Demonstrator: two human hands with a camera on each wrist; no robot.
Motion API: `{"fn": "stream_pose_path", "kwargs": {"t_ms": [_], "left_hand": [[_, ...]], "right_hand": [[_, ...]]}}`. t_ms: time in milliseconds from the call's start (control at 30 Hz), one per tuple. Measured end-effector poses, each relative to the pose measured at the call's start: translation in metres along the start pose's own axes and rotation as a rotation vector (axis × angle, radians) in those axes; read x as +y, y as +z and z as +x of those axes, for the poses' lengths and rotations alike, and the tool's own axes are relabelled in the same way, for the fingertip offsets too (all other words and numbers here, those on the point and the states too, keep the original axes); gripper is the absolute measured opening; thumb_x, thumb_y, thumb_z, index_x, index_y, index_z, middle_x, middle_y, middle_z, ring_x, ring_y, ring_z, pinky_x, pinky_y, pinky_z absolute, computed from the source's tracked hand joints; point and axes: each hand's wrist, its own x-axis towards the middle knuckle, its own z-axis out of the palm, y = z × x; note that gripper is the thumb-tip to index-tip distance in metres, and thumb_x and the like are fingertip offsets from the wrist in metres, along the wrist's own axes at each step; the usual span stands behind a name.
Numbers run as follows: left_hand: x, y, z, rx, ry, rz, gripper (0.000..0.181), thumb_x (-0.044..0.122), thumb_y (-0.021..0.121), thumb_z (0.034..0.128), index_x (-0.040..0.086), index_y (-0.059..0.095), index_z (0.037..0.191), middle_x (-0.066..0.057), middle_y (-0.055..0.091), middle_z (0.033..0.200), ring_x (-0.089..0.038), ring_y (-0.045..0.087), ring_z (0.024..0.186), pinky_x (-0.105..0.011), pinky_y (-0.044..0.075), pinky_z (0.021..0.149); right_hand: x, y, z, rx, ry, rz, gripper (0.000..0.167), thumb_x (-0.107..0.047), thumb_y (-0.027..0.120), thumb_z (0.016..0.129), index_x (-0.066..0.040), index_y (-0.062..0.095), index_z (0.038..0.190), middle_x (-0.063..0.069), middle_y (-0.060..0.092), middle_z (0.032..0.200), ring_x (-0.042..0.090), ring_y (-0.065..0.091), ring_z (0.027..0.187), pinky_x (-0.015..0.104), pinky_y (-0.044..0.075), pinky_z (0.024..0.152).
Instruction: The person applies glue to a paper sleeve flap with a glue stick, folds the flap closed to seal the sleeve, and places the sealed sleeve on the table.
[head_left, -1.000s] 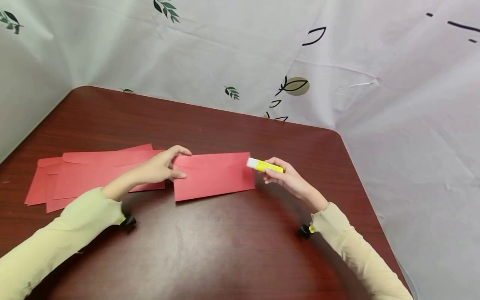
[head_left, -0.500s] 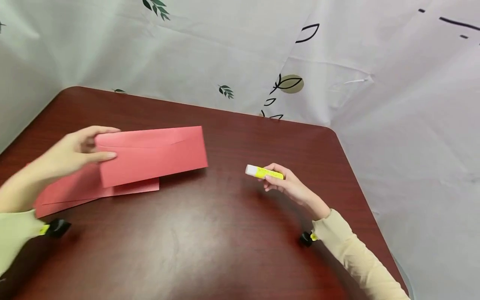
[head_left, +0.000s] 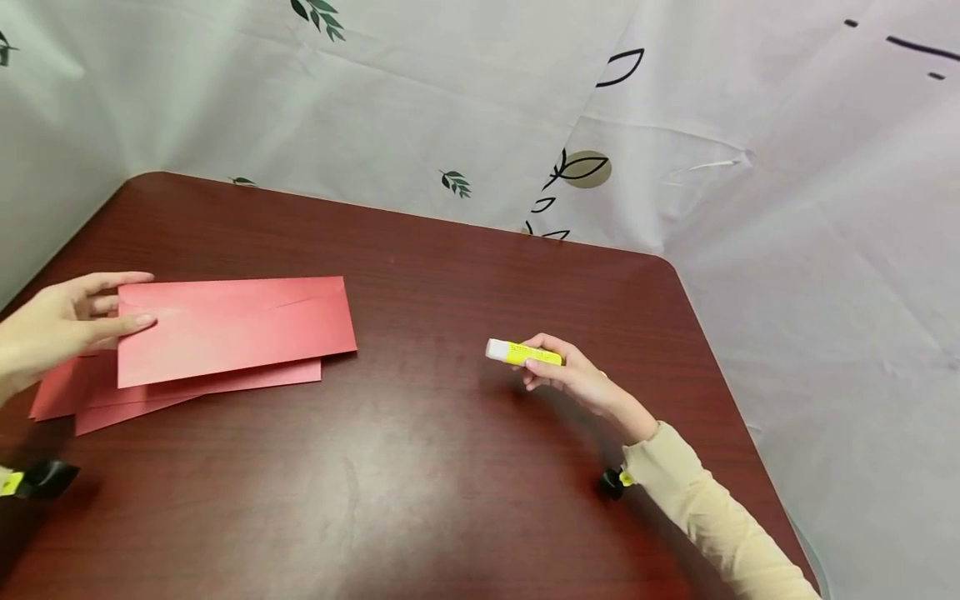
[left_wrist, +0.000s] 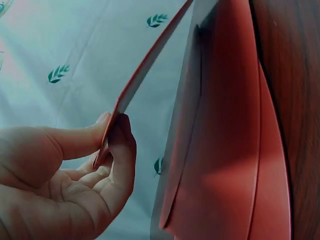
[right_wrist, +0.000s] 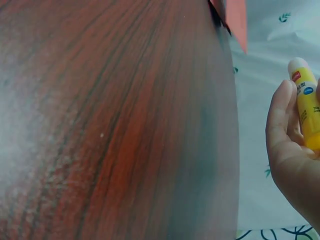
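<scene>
My left hand (head_left: 63, 325) pinches a red envelope (head_left: 240, 329) by its left end, thumb on the near face and fingers behind. The left wrist view shows the same envelope edge-on between thumb and fingers, tilted and raised off the pile. Under it lie several red envelopes (head_left: 262, 379), overlapping and partly covered; the pile (left_wrist: 225, 150) fills the right half of the left wrist view. Over the right side of the table, my right hand (head_left: 573, 375) holds a yellow glue stick (head_left: 534, 354) with a white cap pointing left. The glue stick (right_wrist: 308, 107) also appears in the right wrist view.
A dark reddish-brown wood table (head_left: 420, 467) spreads beneath both hands. White cloth with a leaf print (head_left: 450, 100) hangs behind its far edge and along the right side. Black wrist cameras (head_left: 47, 480) sit below each wrist.
My left hand has carried the envelope from the middle of the table leftward over the red pile, first lifting it and then lowering it. The right hand with the glue stick has barely moved.
</scene>
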Motion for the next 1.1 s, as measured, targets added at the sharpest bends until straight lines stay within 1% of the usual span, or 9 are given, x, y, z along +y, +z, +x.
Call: {"fn": "stream_pose_path", "kwargs": {"t_ms": [133, 233, 333, 400, 500, 567, 733, 967, 1100], "left_hand": [[-0.006, 0.0, -0.002, 0.042, -0.025, 0.108, 0.055, 0.024, 0.065, 0.0918, 0.038, 0.034, 0.134, 0.016, 0.047, 0.077, 0.003, 0.054, 0.063, -0.016, 0.053, 0.055], [-0.007, 0.001, -0.003, 0.1, -0.038, 0.247, 0.058, 0.028, 0.068, 0.0898, 0.018, 0.039, 0.139, -0.006, 0.053, 0.081, -0.001, 0.055, 0.058, -0.015, 0.045, 0.053], [-0.005, 0.003, -0.004, 0.141, -0.047, 0.346, 0.065, 0.03, 0.069, 0.0888, -0.005, 0.04, 0.135, -0.033, 0.054, 0.097, -0.007, 0.061, 0.054, -0.015, 0.04, 0.051], [-0.004, 0.004, -0.006, 0.157, -0.05, 0.409, 0.065, 0.032, 0.067, 0.0893, -0.008, 0.041, 0.132, -0.043, 0.05, 0.11, -0.011, 0.063, 0.053, -0.025, 0.044, 0.063], [-0.002, 0.007, -0.006, 0.159, -0.032, 0.455, 0.061, 0.031, 0.066, 0.0897, -0.009, 0.043, 0.128, -0.042, 0.054, 0.109, -0.015, 0.064, 0.055, -0.05, 0.036, 0.09], [-0.001, 0.009, -0.008, 0.169, -0.023, 0.495, 0.058, 0.03, 0.066, 0.0896, -0.009, 0.044, 0.126, -0.041, 0.057, 0.106, -0.028, 0.065, 0.065, -0.063, 0.024, 0.088], [0.002, 0.015, -0.009, 0.199, -0.01, 0.569, 0.051, 0.022, 0.069, 0.0856, -0.009, 0.047, 0.12, -0.039, 0.058, 0.106, -0.055, 0.049, 0.097, -0.062, 0.028, 0.081], [0.015, 0.026, -0.012, 0.214, -0.024, 0.591, 0.049, 0.018, 0.068, 0.0843, -0.006, 0.049, 0.123, -0.04, 0.048, 0.114, -0.055, 0.04, 0.102, -0.063, 0.034, 0.071], [0.036, 0.044, -0.009, 0.25, 0.08, 0.553, 0.051, 0.018, 0.07, 0.0842, -0.001, 0.05, 0.127, -0.035, 0.044, 0.112, -0.054, 0.039, 0.102, -0.063, 0.035, 0.071]], "right_hand": [[0.0, 0.001, 0.0, -0.006, -0.002, 0.001, 0.019, -0.014, 0.062, 0.094, -0.012, 0.054, 0.111, 0.008, 0.063, 0.098, 0.012, 0.061, 0.079, 0.023, 0.055, 0.075], [-0.001, 0.003, 0.0, -0.01, -0.004, 0.002, 0.019, -0.014, 0.062, 0.094, -0.012, 0.054, 0.111, 0.007, 0.063, 0.098, 0.011, 0.061, 0.079, 0.023, 0.055, 0.075], [-0.003, 0.004, 0.0, -0.007, -0.007, 0.002, 0.02, -0.015, 0.062, 0.093, -0.012, 0.054, 0.111, 0.007, 0.064, 0.099, 0.011, 0.061, 0.079, 0.023, 0.055, 0.074], [-0.004, 0.005, 0.001, -0.006, -0.009, 0.001, 0.021, -0.016, 0.063, 0.093, -0.012, 0.054, 0.111, 0.007, 0.064, 0.099, 0.011, 0.061, 0.079, 0.023, 0.055, 0.074], [-0.005, 0.006, 0.001, -0.004, -0.007, 0.007, 0.02, -0.016, 0.063, 0.093, -0.012, 0.054, 0.111, 0.007, 0.064, 0.098, 0.011, 0.061, 0.079, 0.023, 0.055, 0.074], [-0.004, 0.007, 0.001, -0.003, -0.008, 0.012, 0.02, -0.015, 0.063, 0.093, -0.012, 0.054, 0.111, 0.006, 0.064, 0.097, 0.01, 0.061, 0.078, 0.022, 0.054, 0.073], [-0.003, 0.008, 0.002, 0.004, -0.012, 0.022, 0.016, -0.012, 0.06, 0.095, -0.013, 0.055, 0.11, 0.005, 0.067, 0.099, 0.01, 0.061, 0.078, 0.022, 0.054, 0.073], [-0.003, 0.008, 0.003, 0.039, 0.003, 0.009, 0.014, -0.01, 0.056, 0.096, -0.013, 0.054, 0.11, 0.007, 0.066, 0.103, 0.01, 0.06, 0.079, 0.022, 0.054, 0.075], [-0.002, 0.01, 0.005, 0.054, 0.002, 0.022, 0.014, -0.01, 0.054, 0.097, -0.014, 0.053, 0.111, 0.008, 0.065, 0.102, 0.01, 0.059, 0.078, 0.022, 0.054, 0.073]]}}
